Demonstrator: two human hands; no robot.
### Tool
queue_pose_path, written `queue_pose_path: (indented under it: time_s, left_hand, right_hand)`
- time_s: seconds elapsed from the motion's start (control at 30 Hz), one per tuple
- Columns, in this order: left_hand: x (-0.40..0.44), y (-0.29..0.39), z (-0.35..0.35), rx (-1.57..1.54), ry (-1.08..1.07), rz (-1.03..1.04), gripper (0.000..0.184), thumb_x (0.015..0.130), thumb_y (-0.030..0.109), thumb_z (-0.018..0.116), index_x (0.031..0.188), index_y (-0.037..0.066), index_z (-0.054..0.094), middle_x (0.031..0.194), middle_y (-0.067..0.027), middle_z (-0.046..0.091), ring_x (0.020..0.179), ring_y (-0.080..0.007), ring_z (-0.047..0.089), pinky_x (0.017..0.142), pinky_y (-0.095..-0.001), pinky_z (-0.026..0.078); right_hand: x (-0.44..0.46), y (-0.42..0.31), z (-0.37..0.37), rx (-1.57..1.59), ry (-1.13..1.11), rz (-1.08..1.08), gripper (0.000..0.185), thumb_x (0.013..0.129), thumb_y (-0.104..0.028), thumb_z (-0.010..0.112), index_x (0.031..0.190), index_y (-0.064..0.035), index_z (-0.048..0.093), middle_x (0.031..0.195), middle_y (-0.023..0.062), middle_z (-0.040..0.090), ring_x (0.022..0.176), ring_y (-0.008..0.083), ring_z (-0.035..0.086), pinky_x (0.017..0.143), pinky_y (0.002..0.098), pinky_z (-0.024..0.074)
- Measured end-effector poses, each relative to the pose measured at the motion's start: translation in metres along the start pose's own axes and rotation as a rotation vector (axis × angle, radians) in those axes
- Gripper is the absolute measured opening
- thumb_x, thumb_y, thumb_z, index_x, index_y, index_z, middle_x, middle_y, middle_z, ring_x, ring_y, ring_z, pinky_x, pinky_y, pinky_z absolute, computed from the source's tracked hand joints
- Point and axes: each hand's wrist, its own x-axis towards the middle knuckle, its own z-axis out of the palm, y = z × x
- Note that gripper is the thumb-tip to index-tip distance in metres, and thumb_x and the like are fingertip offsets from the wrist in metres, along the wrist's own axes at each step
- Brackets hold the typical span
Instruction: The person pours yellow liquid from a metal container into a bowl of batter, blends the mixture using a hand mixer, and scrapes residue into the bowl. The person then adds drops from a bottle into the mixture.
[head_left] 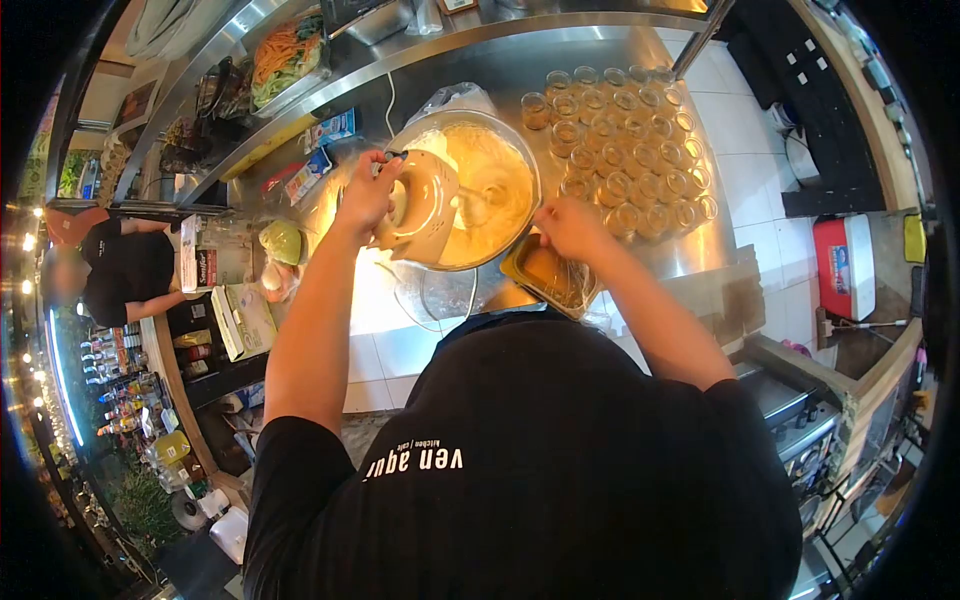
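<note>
A large round bowl [532,150] holds a pale yellow creamy mixture [490,165]. At the bowl's left side, my left hand [368,200] is closed on a jug [428,185] smeared with the same mixture, which overlaps the rim. My right hand [572,230] is closed at the bowl's right rim, its fingertips touching the edge. Just below that hand sits a rectangular container [545,268] with brown contents, partly covered by clear plastic.
Many small glass jars [615,188] stand in rows on the steel table [700,235] at right. A cardboard piece [738,298] lies at its front edge. Vegetables [285,60] sit on the upper shelf. Another person [130,265] stands at far left behind boxes [240,320].
</note>
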Motion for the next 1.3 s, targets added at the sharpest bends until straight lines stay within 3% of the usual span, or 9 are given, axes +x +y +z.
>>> queue_pose_path:
  time_s: [0.13, 0.43, 0.67, 0.73, 0.83, 1.03, 1.17, 1.23, 1.3]
  left_hand:
    - [-0.016, 0.017, -0.012, 0.129, -0.107, -0.049, 0.037, 0.106, 0.042, 0.07, 0.126, 0.016, 0.052, 0.091, -0.0013, 0.055, 0.066, -0.0097, 0.046, 0.056, -0.0263, 0.041]
    - [0.005, -0.006, -0.01, -0.117, 0.081, -0.033, 0.037, 0.106, 0.041, 0.07, 0.127, 0.019, 0.05, 0.085, -0.0013, 0.052, 0.061, -0.0123, 0.048, 0.051, -0.032, 0.043]
    - [0.005, -0.011, -0.002, -0.138, 0.034, -0.006, 0.038, 0.106, 0.04, 0.07, 0.128, 0.017, 0.05, 0.085, -0.0019, 0.055, 0.06, -0.012, 0.049, 0.051, -0.0313, 0.042]
    - [0.014, -0.017, 0.008, -0.255, 0.188, 0.034, 0.039, 0.106, 0.039, 0.071, 0.129, 0.016, 0.05, 0.085, -0.0021, 0.055, 0.059, -0.0118, 0.05, 0.051, -0.0314, 0.042]
    - [0.01, -0.018, -0.001, -0.167, 0.201, 0.035, 0.039, 0.106, 0.039, 0.071, 0.129, 0.015, 0.05, 0.084, -0.0024, 0.055, 0.06, -0.0117, 0.049, 0.051, -0.0316, 0.042]
    - [-0.001, -0.009, -0.013, -0.034, 0.012, 0.034, 0.039, 0.105, 0.039, 0.071, 0.127, 0.014, 0.051, 0.083, -0.0025, 0.056, 0.059, -0.0114, 0.049, 0.052, -0.0315, 0.042]
    - [0.016, -0.012, 0.008, -0.181, 0.166, 0.067, 0.04, 0.105, 0.04, 0.07, 0.126, 0.012, 0.051, 0.08, -0.0032, 0.056, 0.058, -0.0115, 0.049, 0.051, -0.0319, 0.042]
    - [0.02, -0.009, 0.006, -0.163, 0.204, 0.08, 0.041, 0.105, 0.042, 0.07, 0.126, 0.013, 0.051, 0.078, -0.0034, 0.056, 0.057, -0.012, 0.05, 0.051, -0.0319, 0.042]
    - [0.019, -0.004, -0.004, -0.022, 0.13, 0.092, 0.041, 0.105, 0.042, 0.07, 0.127, 0.014, 0.051, 0.078, -0.0035, 0.056, 0.057, -0.0125, 0.05, 0.051, -0.0323, 0.043]
  right_hand:
    - [0.018, 0.016, 0.0, 0.095, 0.226, -0.058, 0.028, 0.1, -0.021, 0.061, 0.088, -0.0006, 0.076, 0.08, 0.0129, 0.079, 0.08, 0.0282, 0.078, 0.079, 0.0427, 0.0606]
    - [0.01, -0.018, 0.018, -0.053, -0.063, -0.013, 0.026, 0.1, -0.023, 0.066, 0.092, -0.0013, 0.078, 0.081, 0.0127, 0.08, 0.082, 0.0275, 0.079, 0.079, 0.0426, 0.0611]
    - [0.036, -0.012, 0.023, -0.037, 0.175, -0.047, 0.03, 0.103, -0.028, 0.064, 0.101, -0.0007, 0.077, 0.082, 0.012, 0.08, 0.085, 0.0282, 0.08, 0.084, 0.0426, 0.0608]
    - [0.033, -0.02, 0.028, -0.22, -0.087, 0.054, 0.03, 0.107, -0.029, 0.061, 0.099, -0.0035, 0.076, 0.083, 0.0095, 0.08, 0.073, 0.024, 0.076, 0.074, 0.0406, 0.0581]
    - [0.019, -0.033, 0.012, -0.138, -0.272, 0.084, 0.037, 0.106, -0.033, 0.06, 0.099, 0.0004, 0.074, 0.08, 0.0135, 0.079, 0.085, 0.0304, 0.079, 0.083, 0.0439, 0.0607]
    - [0.03, -0.017, 0.024, 0.005, 0.173, 0.004, 0.038, 0.106, -0.036, 0.061, 0.107, -0.0001, 0.073, 0.079, 0.0164, 0.078, 0.085, 0.0326, 0.079, 0.084, 0.0449, 0.06]
    - [0.025, -0.017, 0.043, -0.15, 0.046, 0.051, 0.038, 0.105, -0.038, 0.063, 0.109, -0.0009, 0.072, 0.082, 0.0189, 0.077, 0.09, 0.035, 0.078, 0.083, 0.0458, 0.0598]
    - [0.018, -0.025, 0.035, -0.2, -0.262, 0.047, 0.033, 0.107, -0.036, 0.062, 0.11, -0.0033, 0.07, 0.078, 0.0106, 0.076, 0.077, 0.0246, 0.075, 0.071, 0.0436, 0.0569]
    - [0.022, -0.015, 0.032, -0.131, -0.075, 0.025, 0.036, 0.106, -0.037, 0.063, 0.11, -0.0022, 0.07, 0.083, 0.0144, 0.077, 0.084, 0.031, 0.076, 0.078, 0.045, 0.0581]
